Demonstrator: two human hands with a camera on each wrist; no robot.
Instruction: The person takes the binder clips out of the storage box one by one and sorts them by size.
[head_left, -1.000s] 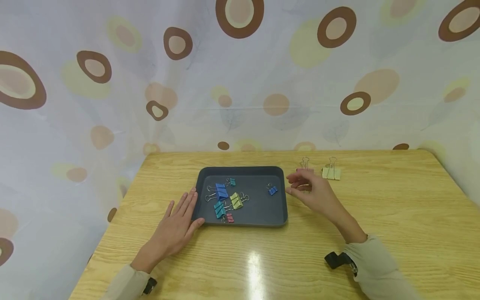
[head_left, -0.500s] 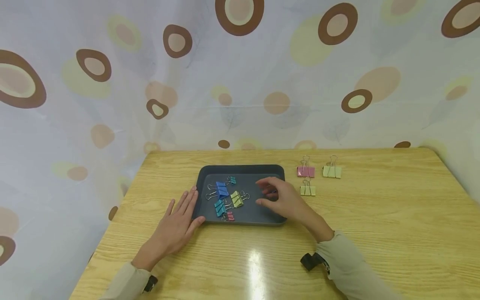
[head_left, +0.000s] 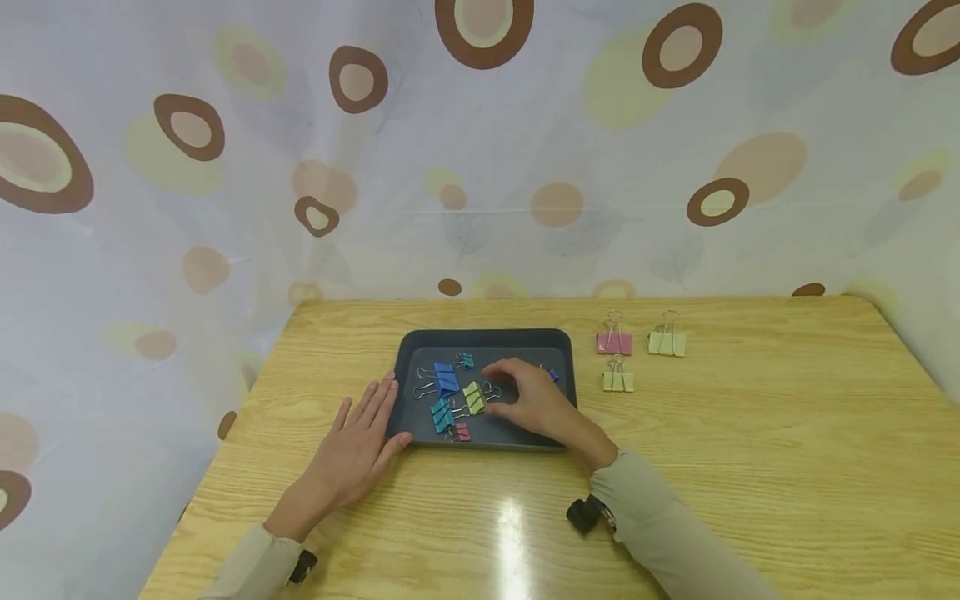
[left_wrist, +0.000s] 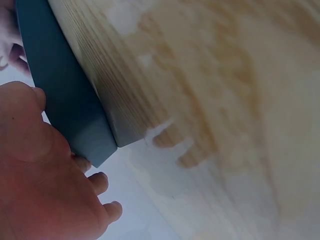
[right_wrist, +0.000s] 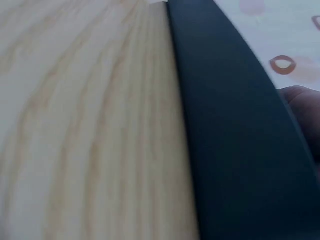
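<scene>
A dark grey tray (head_left: 487, 337) lies on the wooden table with several binder clips in it. My left hand (head_left: 348, 458) rests with straight fingers against the tray's left edge, thumb at the front corner. Over the tray reaches my right hand (head_left: 534, 402), thumb and fingers apart around the handle end of a yellow binder clip (head_left: 474, 399); contact cannot be made out. To that clip's left are a blue clip (head_left: 447, 379) and a teal clip (head_left: 442, 415). A small teal clip (head_left: 468, 360), a small pink clip (head_left: 463, 432) and a small blue clip (head_left: 553, 374), partly behind the hand, lie around.
Right of the tray, a pink clip (head_left: 614, 343), a pale yellow-green clip (head_left: 667, 343) and a smaller yellow clip (head_left: 618, 382) stand on the table (head_left: 750, 433). A patterned curtain hangs behind. The tray's outer wall (right_wrist: 235, 125) fills much of the right wrist view.
My right hand has moved left from beside the smaller yellow clip on the table, across the small blue clip, to the yellow clip in the tray. The left hand has stayed put.
</scene>
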